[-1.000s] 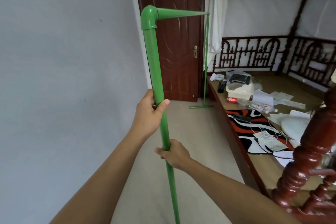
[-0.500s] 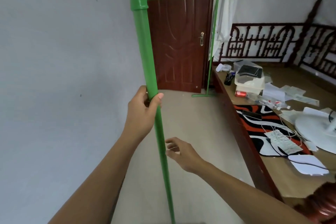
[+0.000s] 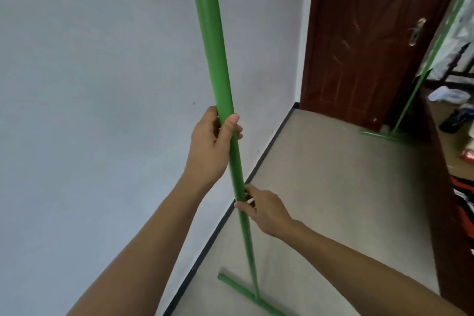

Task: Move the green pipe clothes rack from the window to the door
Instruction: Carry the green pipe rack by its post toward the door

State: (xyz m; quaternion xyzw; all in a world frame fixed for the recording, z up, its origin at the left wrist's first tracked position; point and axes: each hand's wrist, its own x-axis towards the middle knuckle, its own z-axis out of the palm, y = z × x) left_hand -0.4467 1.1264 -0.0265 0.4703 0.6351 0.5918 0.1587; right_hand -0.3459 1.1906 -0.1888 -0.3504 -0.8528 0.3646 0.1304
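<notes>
The green pipe clothes rack (image 3: 213, 54) stands upright in front of me; its near post runs from the top edge down to a crossbar foot (image 3: 246, 295) on the floor. My left hand (image 3: 213, 143) is wrapped around the post at mid-height. Lower down, my right hand (image 3: 264, 208) touches the post with its fingers curled around it. The rack's far post (image 3: 420, 77) and far foot (image 3: 379, 135) stand close to the dark red wooden door (image 3: 364, 41). The top bar is out of view.
A pale grey wall (image 3: 89, 110) fills the left, with a black skirting strip along the beige floor (image 3: 333, 187). A dark wooden bed edge (image 3: 441, 187) with clutter on it runs along the right side.
The view has tilted down and left. My right hand, loose beside the post half a second ago, is back on it. The near foot has come into view on the floor.
</notes>
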